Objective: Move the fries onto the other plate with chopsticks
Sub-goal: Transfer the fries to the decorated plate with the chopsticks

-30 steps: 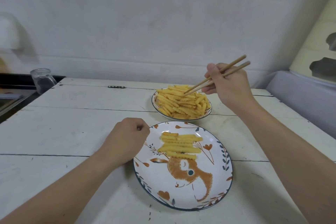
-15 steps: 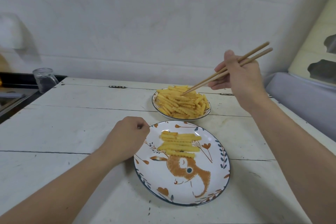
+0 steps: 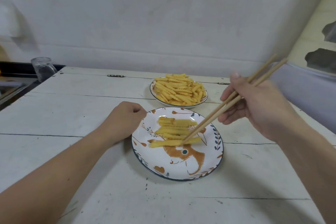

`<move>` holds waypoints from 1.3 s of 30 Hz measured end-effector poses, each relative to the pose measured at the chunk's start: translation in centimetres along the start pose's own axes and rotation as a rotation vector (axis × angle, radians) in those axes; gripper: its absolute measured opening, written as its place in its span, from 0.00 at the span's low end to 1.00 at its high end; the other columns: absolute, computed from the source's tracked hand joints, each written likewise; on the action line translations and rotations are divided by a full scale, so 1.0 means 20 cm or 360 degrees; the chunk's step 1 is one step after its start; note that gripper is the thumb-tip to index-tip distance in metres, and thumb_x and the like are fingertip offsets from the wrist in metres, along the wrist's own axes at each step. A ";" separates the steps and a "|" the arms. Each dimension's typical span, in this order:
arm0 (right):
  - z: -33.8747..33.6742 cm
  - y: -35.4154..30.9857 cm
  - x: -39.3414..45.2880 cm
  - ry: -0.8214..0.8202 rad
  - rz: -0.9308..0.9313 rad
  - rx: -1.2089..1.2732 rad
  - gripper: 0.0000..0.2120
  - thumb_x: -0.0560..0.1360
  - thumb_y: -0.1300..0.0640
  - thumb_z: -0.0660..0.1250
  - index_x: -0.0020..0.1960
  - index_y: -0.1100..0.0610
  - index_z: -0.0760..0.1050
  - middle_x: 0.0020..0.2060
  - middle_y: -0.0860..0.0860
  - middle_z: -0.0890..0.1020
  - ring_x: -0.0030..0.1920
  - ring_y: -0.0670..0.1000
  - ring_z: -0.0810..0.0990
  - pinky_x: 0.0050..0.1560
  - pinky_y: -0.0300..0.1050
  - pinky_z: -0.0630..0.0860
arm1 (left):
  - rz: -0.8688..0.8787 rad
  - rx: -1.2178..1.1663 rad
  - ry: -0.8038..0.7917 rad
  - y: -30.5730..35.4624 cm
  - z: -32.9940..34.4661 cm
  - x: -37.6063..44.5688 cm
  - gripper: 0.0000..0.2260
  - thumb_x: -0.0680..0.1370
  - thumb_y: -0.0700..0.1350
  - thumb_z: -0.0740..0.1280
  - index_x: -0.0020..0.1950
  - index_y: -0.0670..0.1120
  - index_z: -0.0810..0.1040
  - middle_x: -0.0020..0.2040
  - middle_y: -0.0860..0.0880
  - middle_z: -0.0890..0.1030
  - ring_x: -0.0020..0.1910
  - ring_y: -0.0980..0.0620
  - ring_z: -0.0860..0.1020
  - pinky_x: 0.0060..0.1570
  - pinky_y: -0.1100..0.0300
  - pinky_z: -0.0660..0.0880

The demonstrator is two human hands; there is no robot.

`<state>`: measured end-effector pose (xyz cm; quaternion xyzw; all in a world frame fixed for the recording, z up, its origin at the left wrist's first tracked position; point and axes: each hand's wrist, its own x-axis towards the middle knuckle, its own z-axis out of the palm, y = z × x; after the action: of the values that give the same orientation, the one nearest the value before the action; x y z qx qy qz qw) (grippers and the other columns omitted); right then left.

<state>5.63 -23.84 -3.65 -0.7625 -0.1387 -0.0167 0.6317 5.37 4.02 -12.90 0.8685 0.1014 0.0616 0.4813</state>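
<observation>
On the near plate (image 3: 205,167), a crinkle-cut yellow fry (image 3: 174,142) lies crosswise, long axis left to right, pinched at its right half by the chopsticks (image 3: 232,102). Behind it a few more fries (image 3: 174,126) lie the same way. The left hand (image 3: 125,120), fingers curled into a fist, rests against the plate's rim. The right hand (image 3: 258,107) grips the chopsticks between thumb and fingers. Farther back, a bowl (image 3: 179,104) holds heaped fries (image 3: 179,89).

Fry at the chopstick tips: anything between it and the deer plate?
Nothing visible. The fry at the chopsticks tips is already over the deer plate, just in front of the row of fries already laid there.
</observation>
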 end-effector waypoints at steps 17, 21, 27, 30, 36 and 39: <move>0.07 0.01 -0.02 -0.0035 -0.0136 -0.0192 0.20 0.80 0.50 0.64 0.36 0.63 0.78 0.27 0.62 0.81 0.28 0.63 0.83 0.29 0.49 0.82 | 0.0114 0.0092 0.0031 -0.06 0.01 0.04 0.12 0.80 0.45 0.63 0.44 0.42 0.83 0.42 0.39 0.83 0.35 0.51 0.74 0.38 0.57 0.71; 0.04 -0.02 0.01 -0.0020 -0.0128 -0.0124 0.20 0.76 0.47 0.66 0.35 0.62 0.78 0.25 0.61 0.80 0.26 0.62 0.82 0.26 0.48 0.80 | 0.0136 0.0123 0.0055 -0.06 0.01 0.05 0.12 0.80 0.44 0.63 0.43 0.42 0.82 0.34 0.45 0.78 0.33 0.51 0.71 0.36 0.58 0.69; -0.02 -0.02 0.32 0.0328 -0.0322 0.0063 0.20 0.83 0.50 0.62 0.39 0.63 0.77 0.26 0.56 0.81 0.28 0.58 0.83 0.31 0.49 0.83 | 0.0162 0.0191 0.0110 -0.08 0.02 0.07 0.12 0.78 0.46 0.62 0.43 0.41 0.82 0.41 0.40 0.82 0.34 0.49 0.73 0.37 0.54 0.72; 0.00 0.05 0.50 0.0369 -0.0322 0.0048 0.19 0.83 0.49 0.62 0.41 0.61 0.79 0.29 0.54 0.81 0.32 0.60 0.85 0.37 0.52 0.85 | 0.0173 0.0206 0.0109 -0.09 0.02 0.07 0.13 0.78 0.48 0.61 0.44 0.44 0.83 0.42 0.44 0.84 0.39 0.43 0.80 0.41 0.48 0.79; 0.09 0.11 0.66 0.0301 -0.0365 -0.0030 0.18 0.82 0.48 0.64 0.42 0.60 0.80 0.30 0.51 0.82 0.34 0.61 0.86 0.37 0.49 0.84 | 0.0175 0.0182 0.0079 -0.10 0.03 0.08 0.17 0.73 0.52 0.58 0.43 0.41 0.80 0.40 0.40 0.80 0.33 0.53 0.69 0.36 0.56 0.68; 0.12 0.12 0.69 0.0307 -0.0364 -0.0135 0.18 0.82 0.47 0.64 0.43 0.60 0.80 0.32 0.52 0.82 0.34 0.60 0.86 0.36 0.48 0.83 | 0.0184 0.0203 0.0088 -0.11 0.03 0.09 0.13 0.77 0.48 0.60 0.43 0.40 0.79 0.40 0.39 0.79 0.33 0.53 0.67 0.36 0.56 0.67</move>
<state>19.08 -19.29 -3.63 -0.7627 -0.1626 -0.1676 0.6031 6.92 5.01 -15.00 0.8998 0.0679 0.1067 0.4176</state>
